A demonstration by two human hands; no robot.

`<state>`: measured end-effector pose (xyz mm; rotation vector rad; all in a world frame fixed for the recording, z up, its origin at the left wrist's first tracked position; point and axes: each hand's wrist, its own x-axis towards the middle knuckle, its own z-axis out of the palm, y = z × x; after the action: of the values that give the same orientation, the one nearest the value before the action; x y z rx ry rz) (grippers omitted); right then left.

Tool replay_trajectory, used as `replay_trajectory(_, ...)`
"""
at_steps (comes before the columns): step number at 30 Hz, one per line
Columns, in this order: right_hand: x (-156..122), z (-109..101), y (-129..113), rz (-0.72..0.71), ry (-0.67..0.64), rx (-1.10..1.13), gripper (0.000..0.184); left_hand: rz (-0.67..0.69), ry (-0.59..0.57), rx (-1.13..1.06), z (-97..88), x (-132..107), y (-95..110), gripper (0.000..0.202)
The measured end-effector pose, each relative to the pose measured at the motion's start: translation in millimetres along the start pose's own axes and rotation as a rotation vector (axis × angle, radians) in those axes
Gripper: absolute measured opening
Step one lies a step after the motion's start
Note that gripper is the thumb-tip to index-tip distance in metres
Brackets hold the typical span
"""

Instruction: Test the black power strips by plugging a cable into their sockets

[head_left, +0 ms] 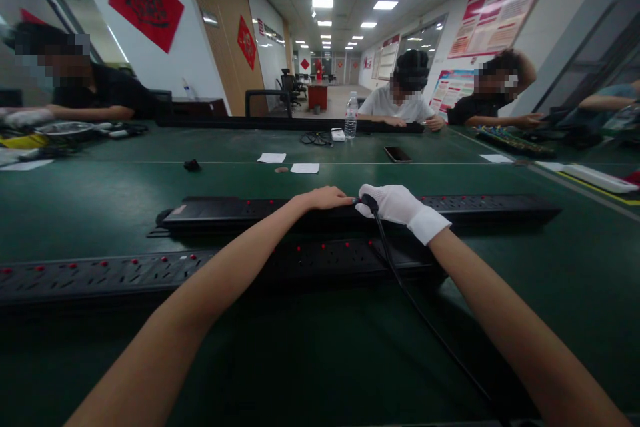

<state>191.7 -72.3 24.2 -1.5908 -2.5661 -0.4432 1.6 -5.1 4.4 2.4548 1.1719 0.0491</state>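
A long black power strip [500, 205] with red switches lies across the dark green table. My bare left hand [320, 199] lies over its middle, the thumb stretched to the right and the other fingers curled out of sight over the far side. Close beside that thumb, my right hand [395, 203], in a white glove, is closed around a black plug [369, 202] at the strip. Its black cord [407, 287] runs down to the table's near edge. The plug's prongs are hidden. A second black power strip [120, 273] lies nearer to me, under my left forearm.
Across the table sit several people, one in a white shirt [383, 101]. A water bottle [351, 117], a phone [398, 155], a coiled black cable [316, 139] and paper slips [305, 168] lie beyond the strips. Cables and boards are at both far sides.
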Motion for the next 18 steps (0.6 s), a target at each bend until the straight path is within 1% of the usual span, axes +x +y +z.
replay_trajectory(18, 2.5, 4.8, 2.0, -0.011, 0.018, 0.005, 0.039, -0.007, 0.007, 0.0, 0.2, -0.9, 1.9, 0.064)
